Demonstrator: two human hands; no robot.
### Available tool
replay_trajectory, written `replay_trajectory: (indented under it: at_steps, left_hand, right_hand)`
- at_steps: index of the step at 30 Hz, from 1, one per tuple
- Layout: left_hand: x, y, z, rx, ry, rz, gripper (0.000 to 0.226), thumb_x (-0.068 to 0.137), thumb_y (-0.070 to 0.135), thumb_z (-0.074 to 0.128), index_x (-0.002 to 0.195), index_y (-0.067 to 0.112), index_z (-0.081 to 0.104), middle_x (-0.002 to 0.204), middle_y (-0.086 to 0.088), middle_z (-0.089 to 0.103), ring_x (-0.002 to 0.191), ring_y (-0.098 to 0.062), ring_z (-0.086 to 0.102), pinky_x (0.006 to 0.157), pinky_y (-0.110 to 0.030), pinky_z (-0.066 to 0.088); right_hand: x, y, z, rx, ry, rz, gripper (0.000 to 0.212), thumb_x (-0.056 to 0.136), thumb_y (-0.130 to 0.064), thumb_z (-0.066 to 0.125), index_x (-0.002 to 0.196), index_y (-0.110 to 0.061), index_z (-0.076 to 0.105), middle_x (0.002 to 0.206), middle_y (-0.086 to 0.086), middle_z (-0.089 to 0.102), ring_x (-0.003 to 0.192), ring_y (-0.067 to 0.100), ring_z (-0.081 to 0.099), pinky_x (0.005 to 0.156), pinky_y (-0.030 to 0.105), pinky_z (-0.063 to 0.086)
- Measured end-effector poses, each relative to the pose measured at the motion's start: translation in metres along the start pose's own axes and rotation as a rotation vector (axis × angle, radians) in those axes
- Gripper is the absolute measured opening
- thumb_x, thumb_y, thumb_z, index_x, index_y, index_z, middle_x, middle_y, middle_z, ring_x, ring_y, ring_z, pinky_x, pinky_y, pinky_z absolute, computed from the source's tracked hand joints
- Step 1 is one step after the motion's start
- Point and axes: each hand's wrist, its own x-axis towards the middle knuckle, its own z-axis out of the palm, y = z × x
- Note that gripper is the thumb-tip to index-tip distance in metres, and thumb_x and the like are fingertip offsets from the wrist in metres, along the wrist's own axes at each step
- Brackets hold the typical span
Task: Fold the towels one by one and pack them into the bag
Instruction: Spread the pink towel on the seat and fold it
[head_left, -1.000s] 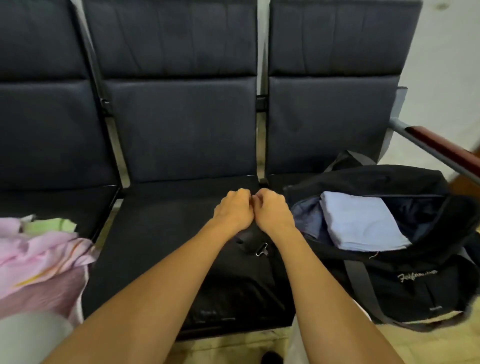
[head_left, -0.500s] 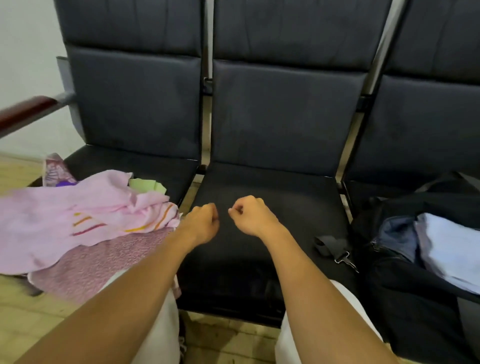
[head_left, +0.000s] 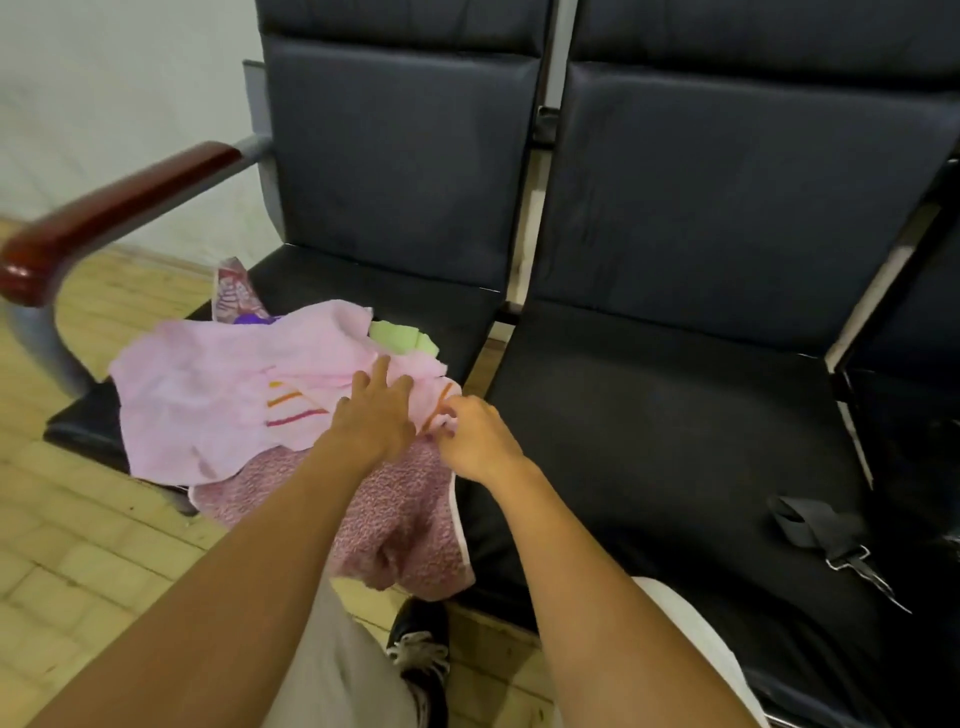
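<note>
A heap of towels lies on the left seat. On top is a light pink towel (head_left: 208, 384) with orange and magenta stripes. Under it a mottled darker pink towel (head_left: 395, 519) hangs over the seat's front edge. A green towel (head_left: 400, 338) and a patterned cloth (head_left: 231, 296) peek out behind. My left hand (head_left: 376, 410) rests with spread fingers on the light pink towel. My right hand (head_left: 470, 434) pinches that towel's right edge. Of the black bag only a strap with a metal clip (head_left: 826, 535) shows, on the middle seat at the right.
Three dark padded seats (head_left: 675, 415) stand in a row with metal frames between them. A red-brown wooden armrest (head_left: 109, 208) juts out at the left. Tiled floor (head_left: 78, 545) lies below. My knees and a black shoe (head_left: 421, 649) are under my arms.
My view has swung left, away from the bag and onto the towel heap. Both hands, fists before, have moved left onto the light pink towel; the left one opened, the right one pinched its edge.
</note>
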Motion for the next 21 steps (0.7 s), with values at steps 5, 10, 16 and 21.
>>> replay_trajectory:
  at_steps: [5,10,16,21]
  left_hand:
    - [0.017,-0.014,0.007,0.015,-0.077,0.062,0.054,0.101,0.039,0.045,0.149,0.025,0.026,0.163,-0.003,0.000,0.148,-0.036,0.008,0.116,-0.050,0.023]
    - [0.026,-0.018,0.003,-0.077,0.014,0.147,0.044,0.100,0.030,0.047,0.140,0.012,0.045,0.145,-0.010,0.041,0.129,-0.032,0.040,0.107,-0.042,0.037]
    - [0.020,0.000,-0.018,-0.276,0.307,0.281,0.021,0.095,0.017,0.057,0.101,0.006,0.074,0.101,-0.014,0.070,0.086,-0.025,0.064,0.084,-0.029,0.052]
    - [0.008,0.011,-0.018,-0.491,0.238,0.435,0.017,0.092,0.005,0.057,0.090,0.017,0.069,0.091,-0.005,0.070,0.077,-0.010,0.061,0.076,-0.025,0.053]
  right_hand:
    - [0.013,-0.009,0.024,-0.008,0.061,-0.026,0.032,0.096,-0.017,0.056,0.127,-0.012,0.061,0.134,0.011,0.049,0.118,0.031,0.054,0.092,0.043,0.052]
    - [0.019,-0.009,0.029,0.036,0.128,-0.012,0.035,0.095,-0.012,0.059,0.130,-0.011,0.058,0.137,0.007,0.048,0.120,0.028,0.053,0.094,0.044,0.052]
    - [0.017,-0.007,0.021,0.209,0.256,-0.010,0.063,0.094,-0.014,0.064,0.147,-0.026,0.034,0.145,0.006,0.042,0.128,0.025,0.049,0.096,0.042,0.051]
    - [0.010,-0.006,0.011,0.226,0.320,-0.015,0.039,0.094,-0.018,0.063,0.132,-0.020,0.055,0.132,0.004,0.051,0.112,0.023,0.059,0.086,0.038,0.055]
